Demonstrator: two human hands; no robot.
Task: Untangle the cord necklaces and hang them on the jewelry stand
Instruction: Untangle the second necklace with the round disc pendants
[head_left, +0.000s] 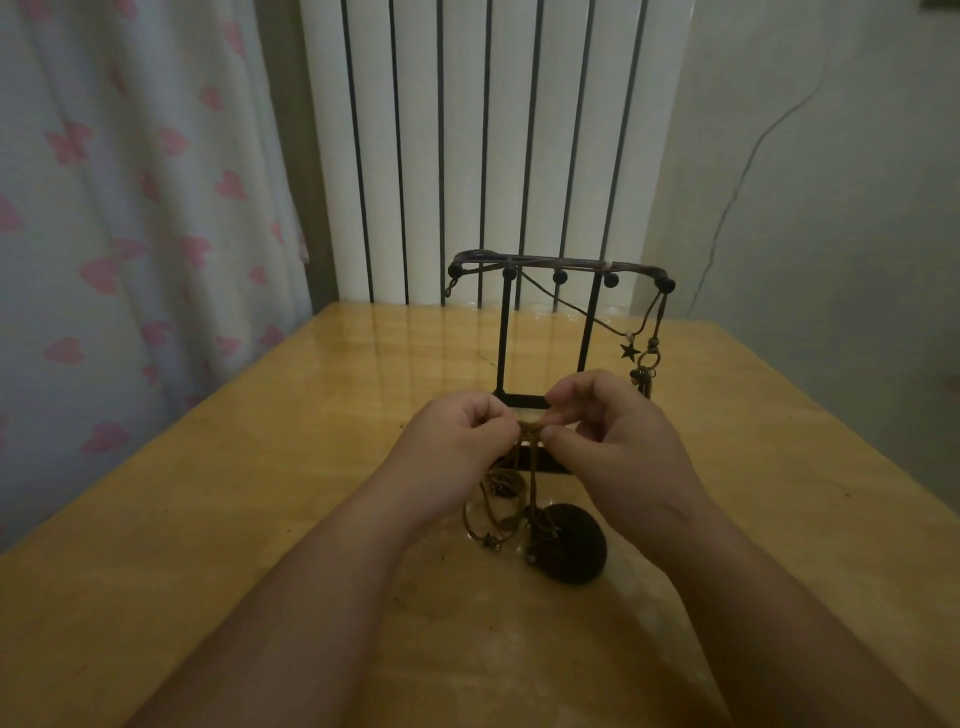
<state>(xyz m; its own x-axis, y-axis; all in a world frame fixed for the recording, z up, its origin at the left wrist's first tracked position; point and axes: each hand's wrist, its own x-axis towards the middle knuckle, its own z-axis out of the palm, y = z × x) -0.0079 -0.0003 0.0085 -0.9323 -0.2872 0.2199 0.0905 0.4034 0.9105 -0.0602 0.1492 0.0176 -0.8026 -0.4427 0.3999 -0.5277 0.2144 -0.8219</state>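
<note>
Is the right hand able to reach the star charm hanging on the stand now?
Probably yes: the star charm hangs close by the right hand with nothing between, but that hand pinches the tangled cords and must let go.

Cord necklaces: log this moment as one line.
left hand: pinches tangled cords | right hand: pinches same tangle | jewelry stand: star necklace hung | phase: untangling

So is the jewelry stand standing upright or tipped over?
Upright: on the jewelry stand, posts rise straight from the table and a star pendant hangs down.
</note>
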